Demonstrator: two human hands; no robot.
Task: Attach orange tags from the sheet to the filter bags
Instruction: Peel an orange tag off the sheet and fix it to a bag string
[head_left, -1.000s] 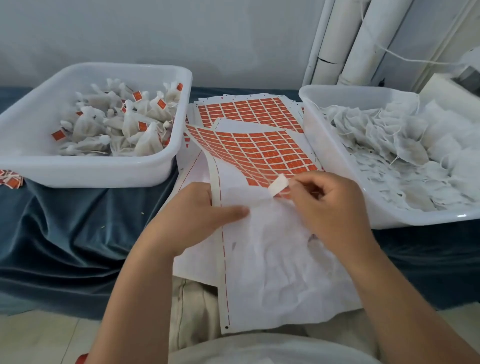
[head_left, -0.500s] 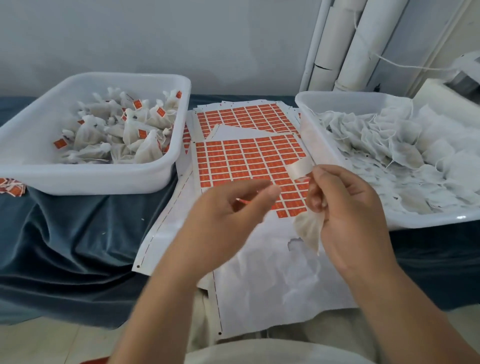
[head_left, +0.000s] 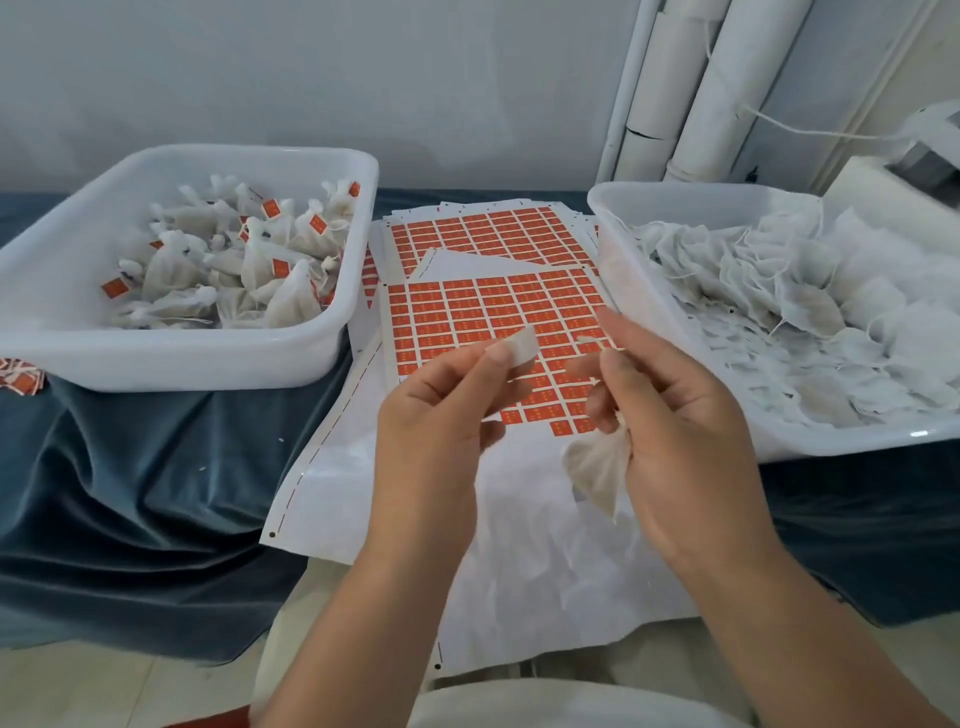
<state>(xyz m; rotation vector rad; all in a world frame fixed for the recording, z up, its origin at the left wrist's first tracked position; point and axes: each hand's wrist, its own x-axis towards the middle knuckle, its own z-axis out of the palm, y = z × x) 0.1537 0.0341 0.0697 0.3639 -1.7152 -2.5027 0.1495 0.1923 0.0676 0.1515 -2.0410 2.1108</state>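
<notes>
Your left hand (head_left: 441, 415) is pinching a tag (head_left: 521, 345), white back showing; your right hand (head_left: 675, 415) grips a filter bag (head_left: 597, 470) above the tag sheet (head_left: 493, 306).

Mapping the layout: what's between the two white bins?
In the head view, overlapping sheets of orange tags lie between the left bin and the right bin.

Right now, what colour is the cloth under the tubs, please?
The cloth is dark teal blue; head view.
</notes>
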